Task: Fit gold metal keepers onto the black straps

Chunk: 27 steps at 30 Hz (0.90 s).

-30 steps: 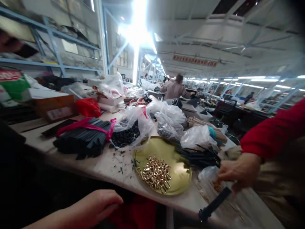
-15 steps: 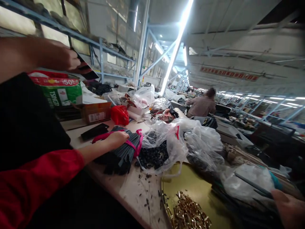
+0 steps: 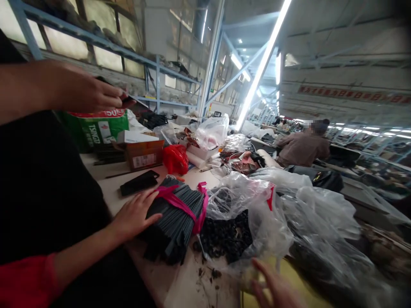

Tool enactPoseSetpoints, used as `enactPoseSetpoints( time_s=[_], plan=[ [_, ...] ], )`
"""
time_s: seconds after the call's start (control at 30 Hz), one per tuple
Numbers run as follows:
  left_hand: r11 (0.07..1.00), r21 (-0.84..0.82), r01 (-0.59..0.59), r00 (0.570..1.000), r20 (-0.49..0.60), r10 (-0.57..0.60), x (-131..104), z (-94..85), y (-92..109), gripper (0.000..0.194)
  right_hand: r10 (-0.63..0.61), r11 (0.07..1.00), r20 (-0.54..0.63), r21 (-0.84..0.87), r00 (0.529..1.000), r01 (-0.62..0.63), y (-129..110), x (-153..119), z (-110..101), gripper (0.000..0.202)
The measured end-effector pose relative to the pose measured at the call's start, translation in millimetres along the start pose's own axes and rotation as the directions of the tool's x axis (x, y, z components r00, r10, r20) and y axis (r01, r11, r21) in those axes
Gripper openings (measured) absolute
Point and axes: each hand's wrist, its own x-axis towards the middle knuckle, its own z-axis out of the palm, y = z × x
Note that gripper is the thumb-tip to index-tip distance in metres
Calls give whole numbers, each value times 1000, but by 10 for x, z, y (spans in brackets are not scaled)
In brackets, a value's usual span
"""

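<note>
Resting with fingers spread on the pink-tied bundle of dark strips point(image 3: 176, 222), the left hand point(image 3: 136, 216) has a wide, unclosed grip. The right hand point(image 3: 278, 288), blurred, is over the yellow tray point(image 3: 297, 278), right of the bundle; whether it holds anything cannot be told. Left of and above the bundle, a co-worker's hand point(image 3: 86, 90) pinches a dark piece point(image 3: 135, 104). Beyond the bundle, a green bag point(image 3: 96, 130) reads "TSINGT" and "50"; the box label point(image 3: 144, 160) is illegible. Half a second earlier, the right hand held a dark strip.
</note>
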Motion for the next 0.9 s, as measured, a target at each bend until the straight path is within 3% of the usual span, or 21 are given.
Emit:
enactPoseSetpoints(
  time_s=[0.03, 0.07, 0.1, 0.13, 0.17, 0.27, 0.53, 0.67, 0.73, 0.8, 0.9],
  plan=[
    [998, -3, 57, 998, -9, -57, -165, 86, -81, 70, 57, 979, 168, 184, 984, -88, -235, 89, 372, 42],
    [994, -18, 108, 994, -17, -108, -301, 179, -146, 75, 83, 923, 345, 327, 935, -203, -467, 170, 722, 51],
    [991, -43, 126, 992, -16, -126, -400, 271, -193, 76, 158, 841, 417, 418, 895, -343, -683, 244, 1033, 58],
    [990, -71, 123, 992, -19, -125, -459, 356, -223, 75, 239, 742, 468, 478, 851, -471, -868, 312, 1292, 65],
    [989, -100, 106, 994, -26, -109, -478, 429, -240, 73, 258, 670, 494, 528, 830, -523, -1015, 376, 1495, 67],
    [985, -169, 30, 997, -71, -43, -335, 570, -245, 65, 285, 569, 478, 614, 831, -548, -1246, 537, 1827, 63],
    [971, -206, -121, 993, -44, 114, 552, 767, -409, 59, 422, 431, 447, 667, 789, -608, -1632, 927, 1954, 35],
    [969, -173, -176, 984, -20, 175, 832, 656, -422, 50, 397, 340, 446, 741, 803, -579, -1711, 1058, 1878, 39],
    [979, -134, -155, 988, -41, 151, 854, 484, -279, 42, 349, 292, 479, 761, 805, -579, -1640, 1009, 1806, 45],
    [990, -58, -130, 991, -34, 128, 824, 289, -24, 37, 368, 317, 490, 733, 790, -602, -1537, 876, 1720, 53],
    [980, 37, -196, 961, 205, 185, 782, 86, 415, 25, 379, 472, 436, 667, 816, -576, -1381, 560, 1554, 55]
  ],
)
